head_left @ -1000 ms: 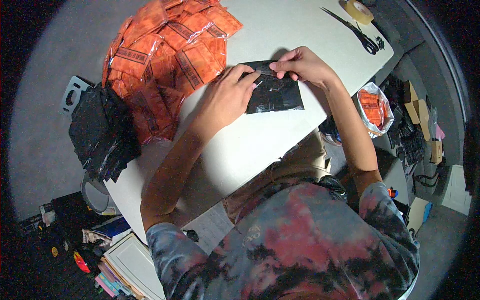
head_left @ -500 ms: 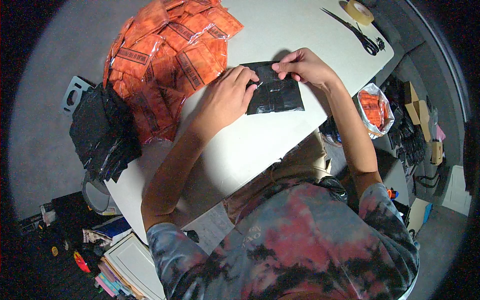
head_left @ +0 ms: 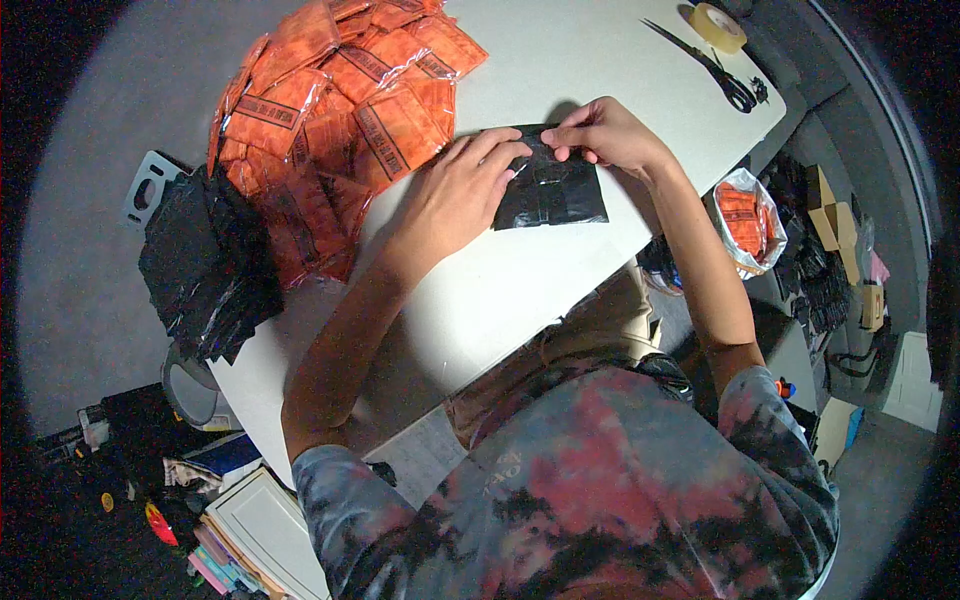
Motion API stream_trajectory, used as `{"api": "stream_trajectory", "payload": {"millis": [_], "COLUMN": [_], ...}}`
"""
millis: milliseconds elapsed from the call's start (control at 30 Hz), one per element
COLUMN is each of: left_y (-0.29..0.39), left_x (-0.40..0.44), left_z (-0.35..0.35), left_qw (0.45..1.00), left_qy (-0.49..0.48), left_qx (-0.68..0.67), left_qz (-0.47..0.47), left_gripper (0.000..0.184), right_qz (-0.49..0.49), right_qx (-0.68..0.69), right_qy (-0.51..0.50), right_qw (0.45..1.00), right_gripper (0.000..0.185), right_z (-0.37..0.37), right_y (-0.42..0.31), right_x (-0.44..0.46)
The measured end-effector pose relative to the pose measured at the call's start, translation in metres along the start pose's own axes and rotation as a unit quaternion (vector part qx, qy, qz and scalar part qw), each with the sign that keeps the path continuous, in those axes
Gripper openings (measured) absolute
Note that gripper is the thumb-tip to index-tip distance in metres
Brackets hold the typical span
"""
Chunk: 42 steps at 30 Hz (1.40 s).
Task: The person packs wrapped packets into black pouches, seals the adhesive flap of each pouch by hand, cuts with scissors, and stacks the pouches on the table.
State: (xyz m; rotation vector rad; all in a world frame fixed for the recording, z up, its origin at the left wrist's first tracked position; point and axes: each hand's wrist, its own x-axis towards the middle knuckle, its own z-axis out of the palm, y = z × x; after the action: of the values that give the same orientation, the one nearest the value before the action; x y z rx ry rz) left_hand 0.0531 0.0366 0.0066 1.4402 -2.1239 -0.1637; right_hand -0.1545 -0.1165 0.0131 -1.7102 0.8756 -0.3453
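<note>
A shiny black plastic packet (head_left: 548, 195) lies flat on the white table (head_left: 480, 290) before me, its surface creased and catching light. My left hand (head_left: 462, 195) rests over its left side, palm down, with the fingers stretched toward the upper edge and spread apart. At the packet's top edge my right hand (head_left: 610, 137) pinches the black plastic between thumb and forefinger. Left of my hands is a large heap of orange packets (head_left: 330, 130) in clear wrap with dark printed labels. Beside that heap, a stack of black packets (head_left: 205, 265) hangs over the table's left edge.
Black scissors (head_left: 715, 72) and a roll of yellowish tape (head_left: 718, 27) lie at the table's far right corner. Below the right edge stands a white bag (head_left: 768, 220) holding orange packets. Cardboard boxes (head_left: 835, 215) are farther right; a grey bin (head_left: 190, 385) is lower left.
My left hand's fingers have slid slightly right and up along the packet's upper edge, closer to my right fingertips. My right hand stays almost in place.
</note>
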Motion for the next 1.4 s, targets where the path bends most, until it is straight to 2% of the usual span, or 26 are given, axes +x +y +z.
{"api": "stream_trajectory", "payload": {"millis": [400,500,600,667,700,767,800,833,900,967,1000,1100,1233,1333,1400], "left_y": [-0.005,-0.008,-0.008,-0.006,-0.006,-0.004,-0.004,-0.004,-0.003,-0.002,0.0,0.005,0.0,-0.003,-0.009], "left_x": [-0.002,-0.003,-0.005,-0.006,-0.007,-0.007,-0.007,-0.007,-0.007,-0.007,-0.007,-0.006,-0.009,-0.009,-0.01], "left_z": [0.003,0.004,0.003,0.003,0.003,0.0,0.0,-0.001,0.0,-0.001,-0.002,-0.006,0.003,0.006,0.006], "left_qw": [0.998,0.997,0.995,0.994,0.993,0.993,0.992,0.993,0.994,0.994,0.994,0.995,0.993,0.996,0.992], "left_qy": [-0.018,-0.04,-0.055,-0.062,-0.068,-0.07,-0.075,-0.072,-0.067,-0.068,-0.069,-0.072,-0.068,-0.05,0.078], "left_qx": [0.044,0.058,0.082,0.085,0.089,0.091,0.092,0.092,0.085,0.082,0.078,0.068,0.096,0.059,-0.09], "left_qz": [0.028,0.027,0.034,0.03,0.026,0.028,0.031,0.028,0.029,0.019,0.011,-0.005,0.005,-0.041,-0.037], "left_gripper": [0.029,0.033,0.039,0.041,0.044,0.045,0.046,0.046,0.045,0.045,0.044,0.044,0.045,0.042,0.034], "right_qz": [0.003,0.01,0.037,0.077,0.076,0.016,-0.046,-0.048,-0.152,-0.362,-0.308,-0.302,-0.297,-0.285,-0.322], "right_qx": [-0.041,-0.083,-0.131,-0.24,-0.241,-0.317,-0.376,-0.378,-0.374,-0.426,-0.469,-0.499,-0.526,-0.541,-0.541], "right_qy": [0.008,0.017,0.022,0.026,0.025,0.035,0.065,0.063,0.157,0.16,0.083,0.024,0.006,-0.01,0.043], "right_qw": [0.999,0.996,0.99,0.967,0.967,0.948,0.923,0.922,0.901,0.814,0.823,0.812,0.797,0.791,0.775], "right_gripper": [0.017,0.018,0.027,0.035,0.035,0.04,0.041,0.041,0.048,0.064,0.077,0.089,0.093,0.095,0.082], "right_z": [0.004,0.005,0.002,-0.004,-0.009,-0.026,-0.031,-0.023,-0.001,0.018,0.026,0.046,0.042,0.042,0.048], "right_y": [-0.008,-0.008,-0.016,-0.025,-0.024,-0.016,-0.005,-0.019,-0.04,-0.022,-0.022,0.0,-0.006,-0.013,-0.012], "right_x": [0.001,0.005,0.002,-0.003,-0.004,-0.009,-0.01,-0.019,-0.047,-0.051,-0.06,-0.065,-0.069,-0.071,-0.075]}}
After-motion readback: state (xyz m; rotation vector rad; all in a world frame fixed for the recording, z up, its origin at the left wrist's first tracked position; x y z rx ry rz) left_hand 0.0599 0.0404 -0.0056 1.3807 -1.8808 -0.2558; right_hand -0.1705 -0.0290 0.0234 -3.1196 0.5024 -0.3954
